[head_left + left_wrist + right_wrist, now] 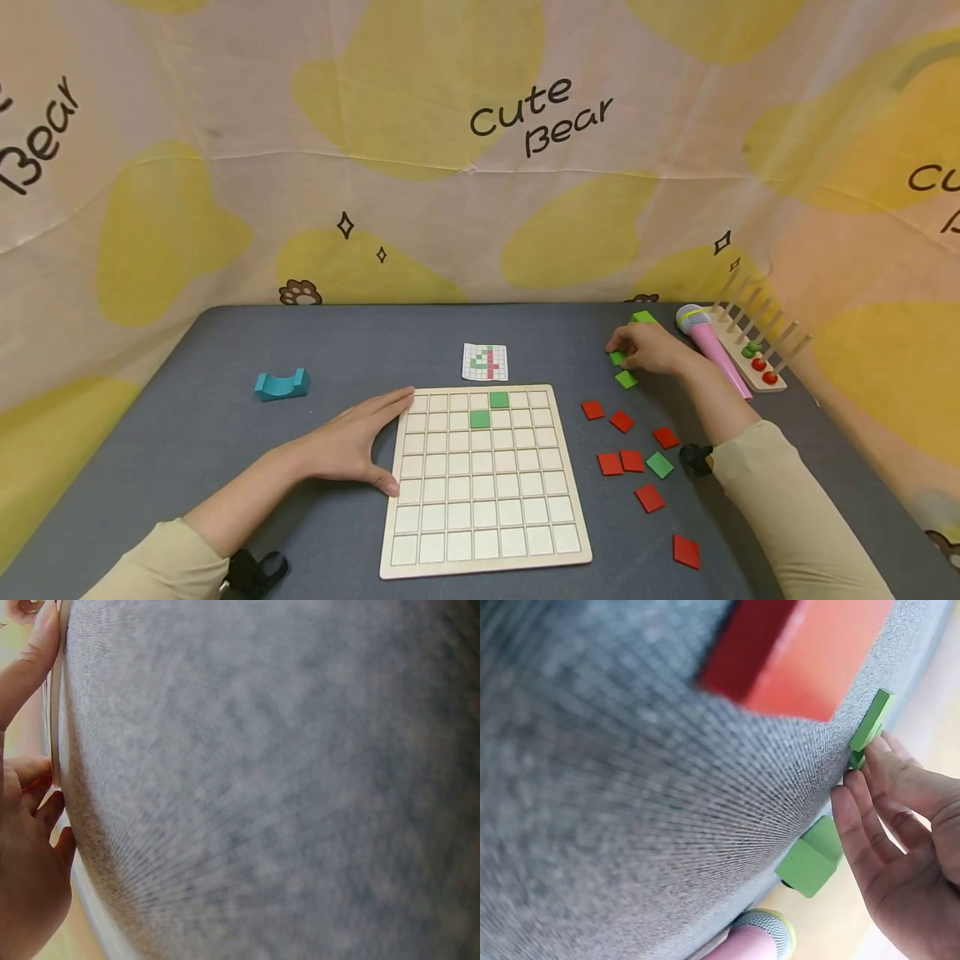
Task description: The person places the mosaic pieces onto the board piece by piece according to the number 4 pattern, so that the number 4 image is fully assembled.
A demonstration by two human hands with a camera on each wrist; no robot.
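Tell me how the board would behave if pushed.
The board looks stiff, showing no visible bend. Lying flat and wide, it would probably slide rather than tip. Its two green tiles may ride along, as they lie flat on it.

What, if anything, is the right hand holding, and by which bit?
The right hand seems to be pinching a green tile by its edges; exactly which edges can't be told, because the hand partly hides it.

Red tile (821, 664) — cut off in right-wrist view.
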